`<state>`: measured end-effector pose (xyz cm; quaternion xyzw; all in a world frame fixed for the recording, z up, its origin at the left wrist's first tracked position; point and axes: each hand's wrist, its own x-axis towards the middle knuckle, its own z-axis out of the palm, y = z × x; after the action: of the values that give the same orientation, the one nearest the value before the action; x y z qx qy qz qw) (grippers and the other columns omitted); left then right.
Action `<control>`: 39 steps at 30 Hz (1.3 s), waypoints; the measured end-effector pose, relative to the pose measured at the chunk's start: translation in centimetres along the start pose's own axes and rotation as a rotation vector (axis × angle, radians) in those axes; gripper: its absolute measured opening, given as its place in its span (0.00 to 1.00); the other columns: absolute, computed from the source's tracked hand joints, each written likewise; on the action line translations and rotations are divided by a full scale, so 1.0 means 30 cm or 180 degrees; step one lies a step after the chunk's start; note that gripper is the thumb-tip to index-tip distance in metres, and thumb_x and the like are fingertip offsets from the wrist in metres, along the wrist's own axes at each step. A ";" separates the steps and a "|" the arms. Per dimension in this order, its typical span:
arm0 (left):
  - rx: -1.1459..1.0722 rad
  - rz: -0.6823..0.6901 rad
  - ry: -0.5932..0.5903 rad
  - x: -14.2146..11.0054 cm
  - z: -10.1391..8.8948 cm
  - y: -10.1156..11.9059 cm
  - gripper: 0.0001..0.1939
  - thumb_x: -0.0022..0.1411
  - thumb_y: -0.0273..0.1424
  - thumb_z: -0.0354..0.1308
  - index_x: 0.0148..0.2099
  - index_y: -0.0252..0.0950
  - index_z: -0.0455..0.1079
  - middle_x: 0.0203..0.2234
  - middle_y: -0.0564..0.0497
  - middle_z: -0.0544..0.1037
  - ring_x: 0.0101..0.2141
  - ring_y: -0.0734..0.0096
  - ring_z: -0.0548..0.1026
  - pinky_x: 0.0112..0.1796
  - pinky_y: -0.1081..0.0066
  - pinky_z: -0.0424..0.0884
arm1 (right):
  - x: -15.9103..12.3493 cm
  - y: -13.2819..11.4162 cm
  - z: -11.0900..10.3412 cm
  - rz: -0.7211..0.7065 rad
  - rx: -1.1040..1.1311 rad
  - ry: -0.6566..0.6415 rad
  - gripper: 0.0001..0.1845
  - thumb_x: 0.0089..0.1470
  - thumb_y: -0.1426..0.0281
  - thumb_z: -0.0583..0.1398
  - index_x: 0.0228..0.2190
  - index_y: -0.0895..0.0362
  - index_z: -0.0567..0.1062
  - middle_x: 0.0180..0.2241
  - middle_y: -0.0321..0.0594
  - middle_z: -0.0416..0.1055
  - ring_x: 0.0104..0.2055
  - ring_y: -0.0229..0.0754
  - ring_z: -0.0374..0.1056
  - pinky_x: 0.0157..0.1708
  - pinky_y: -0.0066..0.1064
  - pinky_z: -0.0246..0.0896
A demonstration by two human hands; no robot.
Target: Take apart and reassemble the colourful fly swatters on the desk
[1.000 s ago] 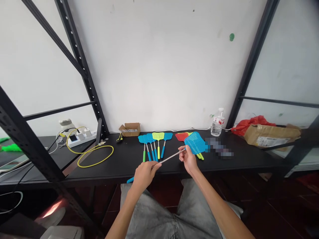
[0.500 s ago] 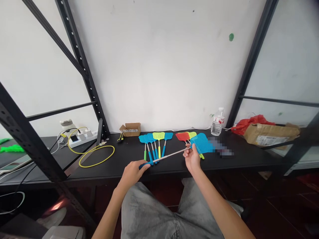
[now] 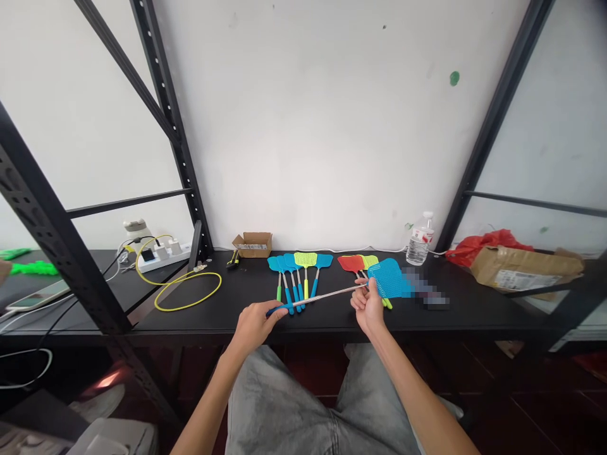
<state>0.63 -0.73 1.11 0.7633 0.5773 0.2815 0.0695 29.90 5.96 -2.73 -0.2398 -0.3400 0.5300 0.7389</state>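
Along the back edge of the black tabletop (image 3: 213,319), from the left, a white power strip (image 3: 161,257) sits tangled in cords, its plugs and a small dark object on it hard to make out, and a yellow cable (image 3: 187,292) lies in a loose loop in front of it. Next come a small cardboard box (image 3: 252,245), its printed strip too small to read, and a little yellow-and-black tool (image 3: 232,260) that cannot be identified. A row of fly swatters (image 3: 298,268) lies side by side with blue and lime heads, and a red fly swatter (image 3: 351,263) lies further right, its handle hidden. The left hand (image 3: 253,328) is closed around the blue handle of a fly swatter (image 3: 327,297), its fingers covering most of the grip, with the handle's end poking out beyond them just in front of the row. The metal shaft runs across to the right hand (image 3: 367,309), whose thumb and fingers pinch it just below the blue mesh head (image 3: 389,278). That head overlaps a lime swatter head and hides part of it. Right of it, a pixelated patch (image 3: 424,291) conceals whatever lies there. A plastic water bottle (image 3: 418,248) stands at the back, its label unreadable. At the right end, a red plastic bag (image 3: 488,240) sits behind a cardboard parcel (image 3: 524,268), whose white shipping label is too small to read.
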 end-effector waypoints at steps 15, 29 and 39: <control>-0.0637 0.0290 -0.0032 -0.004 0.104 0.228 0.25 0.70 0.47 0.41 0.29 0.38 0.68 0.18 0.55 0.64 0.21 0.72 0.60 0.26 0.73 0.50 | -0.052 0.018 0.083 0.0198 -0.0585 -0.0807 0.22 0.61 0.51 0.54 0.34 0.57 0.76 0.14 0.25 0.47 0.16 0.30 0.40 0.17 0.25 0.41; -0.1436 0.0156 -0.0224 -0.007 0.106 0.250 0.29 0.68 0.50 0.42 0.33 0.34 0.74 0.18 0.55 0.64 0.22 0.74 0.61 0.25 0.74 0.54 | -0.082 -0.037 0.114 0.0293 -0.0431 -0.0891 0.23 0.58 0.47 0.55 0.31 0.54 0.73 0.13 0.25 0.48 0.15 0.30 0.42 0.16 0.24 0.45; -0.2916 -0.0214 -0.0418 0.006 0.214 0.289 0.28 0.67 0.52 0.42 0.34 0.33 0.68 0.18 0.58 0.59 0.17 0.81 0.53 0.20 0.76 0.52 | -0.175 0.005 0.171 0.0460 -0.1099 -0.1244 0.19 0.56 0.51 0.59 0.36 0.54 0.74 0.18 0.30 0.57 0.20 0.33 0.56 0.18 0.25 0.53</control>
<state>11.25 -1.97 -0.43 0.6510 0.4123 0.4563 0.4451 24.84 1.01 -0.81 -0.2790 -0.5435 0.5517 0.5678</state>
